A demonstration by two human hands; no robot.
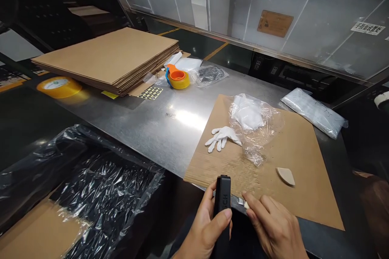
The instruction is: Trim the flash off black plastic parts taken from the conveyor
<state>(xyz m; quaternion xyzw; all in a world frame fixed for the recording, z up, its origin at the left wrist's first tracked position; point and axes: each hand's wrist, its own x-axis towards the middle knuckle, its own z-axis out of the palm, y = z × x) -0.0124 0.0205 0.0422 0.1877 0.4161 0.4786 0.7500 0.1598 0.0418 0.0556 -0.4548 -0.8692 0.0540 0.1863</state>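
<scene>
- Head view: the left hand (206, 226) is wrapped around a black device (222, 202). The thumb lies across its near face and the other fingers curl behind it, holding it upright.
- The right hand (275, 228) sits just beside the device, fingers bent. Its fingertips rest on a silvery strip (238, 201) that touches the device's side. I cannot tell whether they pinch it.
- Just beyond both sets of fingers lies a cardboard sheet (304, 162) on the metal table (152, 125).
- Ahead of the right fingertips, near them, a pale wedge (285, 176) lies on the sheet.
- Farther ahead of the fingers lies a white glove (221, 137), touching a crumpled clear bag (253, 123).
- Well beyond the left fingers are a cardboard stack (109, 54) and an orange dispenser (178, 77).
- Left of the left fingers stands a plastic-lined box (100, 194).
</scene>
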